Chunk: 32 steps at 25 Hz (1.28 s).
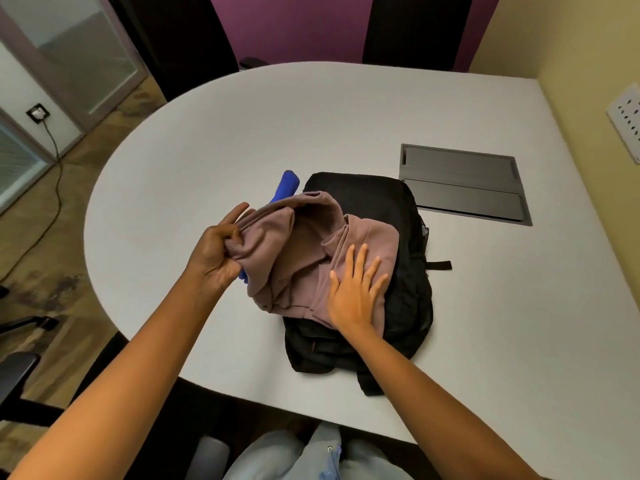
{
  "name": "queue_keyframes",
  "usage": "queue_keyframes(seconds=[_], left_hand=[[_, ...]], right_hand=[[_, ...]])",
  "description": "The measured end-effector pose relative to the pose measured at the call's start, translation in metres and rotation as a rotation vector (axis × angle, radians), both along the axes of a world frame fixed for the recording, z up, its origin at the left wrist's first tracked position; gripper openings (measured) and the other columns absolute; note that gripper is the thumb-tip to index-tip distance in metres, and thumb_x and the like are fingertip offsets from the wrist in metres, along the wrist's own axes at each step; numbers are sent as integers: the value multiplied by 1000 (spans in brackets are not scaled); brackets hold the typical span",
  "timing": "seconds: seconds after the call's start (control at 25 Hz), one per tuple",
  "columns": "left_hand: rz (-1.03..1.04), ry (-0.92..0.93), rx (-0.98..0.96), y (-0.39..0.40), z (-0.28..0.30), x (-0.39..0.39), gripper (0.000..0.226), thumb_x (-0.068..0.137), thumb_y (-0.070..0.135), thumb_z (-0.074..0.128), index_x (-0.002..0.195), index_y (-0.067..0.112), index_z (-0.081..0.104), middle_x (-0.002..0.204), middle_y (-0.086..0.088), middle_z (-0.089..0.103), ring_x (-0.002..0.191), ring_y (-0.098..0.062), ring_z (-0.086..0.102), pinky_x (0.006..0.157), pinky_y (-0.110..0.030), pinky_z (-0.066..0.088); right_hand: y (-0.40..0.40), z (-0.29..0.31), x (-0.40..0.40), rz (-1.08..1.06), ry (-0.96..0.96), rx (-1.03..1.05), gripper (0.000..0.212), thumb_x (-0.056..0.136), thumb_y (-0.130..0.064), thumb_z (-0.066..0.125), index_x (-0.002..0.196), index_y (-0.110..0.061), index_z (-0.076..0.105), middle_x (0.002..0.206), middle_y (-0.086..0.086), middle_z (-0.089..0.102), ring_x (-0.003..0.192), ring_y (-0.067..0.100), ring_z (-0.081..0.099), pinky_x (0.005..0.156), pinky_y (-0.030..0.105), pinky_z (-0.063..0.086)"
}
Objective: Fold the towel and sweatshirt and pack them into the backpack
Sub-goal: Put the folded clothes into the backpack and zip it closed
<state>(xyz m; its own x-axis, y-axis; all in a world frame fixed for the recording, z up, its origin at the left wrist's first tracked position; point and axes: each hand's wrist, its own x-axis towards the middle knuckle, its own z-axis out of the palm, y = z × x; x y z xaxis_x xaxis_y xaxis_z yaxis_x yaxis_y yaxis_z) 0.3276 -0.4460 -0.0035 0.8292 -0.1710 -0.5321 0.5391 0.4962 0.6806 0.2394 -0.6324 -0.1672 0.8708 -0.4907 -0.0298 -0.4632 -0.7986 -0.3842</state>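
Note:
A mauve sweatshirt (298,258) lies bunched on top of a black backpack (405,271) that rests flat on the grey table (242,133). My left hand (216,249) grips the sweatshirt's left edge and lifts it off the table. My right hand (355,292) presses flat, fingers spread, on the sweatshirt's right part over the backpack. A blue towel (285,188) pokes out behind the sweatshirt, left of the backpack; a small blue bit also shows under my left hand. Most of the towel is hidden.
A grey cable hatch (464,183) is set into the table behind the backpack at the right. A yellow wall with a socket plate (625,123) bounds the right side. Dark chairs stand beyond the far edge and at the left.

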Motion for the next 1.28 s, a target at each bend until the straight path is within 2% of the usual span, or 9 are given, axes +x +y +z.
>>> queue_keyframes(seconds=[0.16, 0.32, 0.44, 0.52, 0.6, 0.72, 0.88, 1.08, 1.28], left_hand=[[18, -17, -37, 11, -1, 4, 68, 83, -15, 24, 136, 12, 56, 139, -13, 59, 128, -29, 58, 100, -39, 52], [-2, -55, 15, 25, -4, 11, 72, 78, -18, 23, 133, 13, 59, 139, -9, 59, 124, -27, 60, 100, -35, 53], [-64, -109, 132, 28, -12, 7, 76, 74, -20, 26, 132, 14, 62, 137, -5, 62, 125, -25, 60, 104, -36, 50], [-85, -138, 185, 27, -15, 5, 77, 73, -21, 28, 133, 14, 61, 136, -2, 63, 124, -24, 61, 107, -36, 47], [-105, -176, 229, 26, -16, 3, 77, 73, -21, 29, 134, 14, 61, 136, 0, 63, 123, -22, 62, 109, -35, 46], [-128, -219, 258, 28, -16, 0, 79, 72, -21, 28, 136, 14, 59, 137, -1, 62, 122, -21, 63, 103, -32, 50], [-184, -265, 204, 30, -15, -6, 84, 63, -14, 39, 140, 16, 55, 140, -4, 60, 123, -21, 62, 88, -25, 56], [-406, -540, 449, -17, -27, -40, 81, 62, -4, 49, 139, 16, 56, 138, 4, 61, 125, -11, 58, 90, -26, 50], [-766, -805, 654, -70, -95, -85, 73, 79, 2, 64, 148, 18, 46, 154, 3, 45, 143, -6, 38, 120, -35, 32]], right_hand=[[-33, -9, 10, 171, -57, -191, 68, 103, -46, 29, 159, -14, 7, 166, 9, 0, 152, 36, 1, 121, 59, 3], [-42, 6, 28, 96, -111, -31, 79, 98, -58, 40, 158, -17, 13, 166, 8, 7, 153, 28, 5, 123, 53, 6], [-51, 33, 48, 146, -232, 40, 74, 88, -65, 53, 149, -27, 36, 158, 1, 27, 146, 20, 22, 118, 44, 19], [-57, 50, 65, 273, -326, 10, 50, 88, -54, 63, 126, -21, 62, 139, 0, 49, 130, 20, 40, 109, 40, 37], [-55, 67, 84, 359, -375, 82, 31, 90, -41, 65, 100, -12, 71, 113, 2, 61, 107, 18, 51, 88, 35, 49], [-38, 105, 110, 336, -295, 350, 26, 96, -39, 56, 89, -15, 66, 85, 2, 65, 78, 18, 59, 66, 30, 42], [-14, 149, 135, 362, -135, 463, 26, 100, -34, 51, 89, -10, 56, 78, 1, 57, 70, 17, 53, 61, 30, 38], [-41, 146, 110, 130, 60, 524, 30, 100, -22, 42, 112, -1, 60, 97, 11, 61, 92, 27, 61, 72, 31, 48], [-83, 74, 33, -236, 214, 993, 34, 104, -10, 37, 129, 4, 54, 97, 10, 61, 78, 19, 55, 56, 22, 57]])
